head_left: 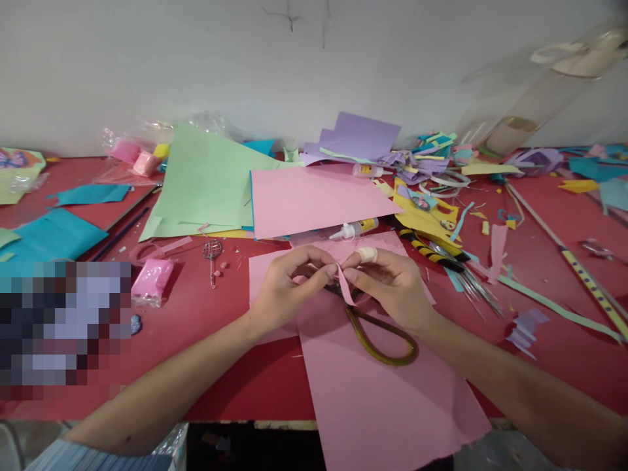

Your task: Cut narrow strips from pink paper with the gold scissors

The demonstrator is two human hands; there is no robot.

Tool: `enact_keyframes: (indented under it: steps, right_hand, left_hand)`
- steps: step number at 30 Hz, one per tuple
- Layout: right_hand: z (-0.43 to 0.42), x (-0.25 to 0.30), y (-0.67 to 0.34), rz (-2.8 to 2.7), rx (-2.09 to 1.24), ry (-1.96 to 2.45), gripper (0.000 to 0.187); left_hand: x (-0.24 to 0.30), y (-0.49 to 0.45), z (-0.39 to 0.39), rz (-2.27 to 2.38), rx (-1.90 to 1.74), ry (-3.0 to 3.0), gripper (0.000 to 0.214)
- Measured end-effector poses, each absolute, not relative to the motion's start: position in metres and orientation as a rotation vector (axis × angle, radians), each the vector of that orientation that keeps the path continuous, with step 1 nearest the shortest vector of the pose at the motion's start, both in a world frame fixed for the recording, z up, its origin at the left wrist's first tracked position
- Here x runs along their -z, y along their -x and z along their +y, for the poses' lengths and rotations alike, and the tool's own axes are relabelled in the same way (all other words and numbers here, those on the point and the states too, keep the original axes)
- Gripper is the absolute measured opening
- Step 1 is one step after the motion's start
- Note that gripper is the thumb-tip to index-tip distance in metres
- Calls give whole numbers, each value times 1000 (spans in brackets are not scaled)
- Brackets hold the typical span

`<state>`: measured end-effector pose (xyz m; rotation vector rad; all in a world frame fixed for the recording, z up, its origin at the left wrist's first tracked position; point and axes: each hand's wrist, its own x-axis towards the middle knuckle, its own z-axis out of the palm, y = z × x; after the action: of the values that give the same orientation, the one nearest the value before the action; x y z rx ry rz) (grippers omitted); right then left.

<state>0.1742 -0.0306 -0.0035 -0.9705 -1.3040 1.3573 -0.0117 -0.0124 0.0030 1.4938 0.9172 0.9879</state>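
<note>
Between my two hands a narrow pink paper strip (pixel 345 286) is pinched, its loose end curling downward. My left hand (pixel 294 278) grips it with thumb and forefinger. From the other side my right hand (pixel 387 278), with a pale bandage on one finger, also pinches the strip. Below them lies a pair of scissors (pixel 375 337) with an olive-coloured handle loop; the blades are mostly hidden under my hands. The scissors rest on a large pink paper sheet (pixel 373 392) that hangs over the table's front edge.
Behind my hands lie a glue bottle (pixel 356 228), another pink sheet (pixel 318 199) and a green sheet (pixel 206 183). Black-and-yellow pliers (pixel 432 245) and paper scraps lie to the right. A pink clay packet (pixel 153 280) sits left on the red table (pixel 220 373). A wall rises behind.
</note>
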Motion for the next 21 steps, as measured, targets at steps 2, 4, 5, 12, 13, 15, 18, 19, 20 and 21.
enact_keyframes:
  steps: [2,4,5,12,13,15,18,19,20,21]
  right_hand:
    - [-31,4,-174,-1275,-1397,961,4]
    - [-32,4,-172,-1250,-1425,931,6]
    - [-33,4,-172,-1237,-1435,913,7]
    - [-32,6,-167,-1184,-1434,867,12]
    - [-32,6,-167,-1177,-1427,868,12]
    - [-32,7,-167,-1163,-1414,872,11]
    - [-34,10,-168,-1154,-1388,885,12]
    - [-34,11,-168,-1151,-1382,887,13]
    - [-35,12,-168,-1145,-1377,887,14]
    - [-36,12,-168,-1141,-1373,884,14]
  left_hand:
    - [-3,13,-12,882,-972,-1486,9]
    - [-2,14,-11,863,-969,-1506,9]
    - [-2,14,-11,858,-970,-1527,9]
    - [0,16,-10,843,-1011,-1682,5]
    - [0,16,-10,837,-1017,-1698,6]
    - [-1,17,-10,821,-1032,-1735,5]
    - [-3,18,-9,792,-1058,-1817,6]
    - [-3,18,-9,783,-1064,-1844,6]
    - [-4,18,-8,770,-1070,-1866,6]
    - [-5,18,-7,762,-1076,-1881,6]
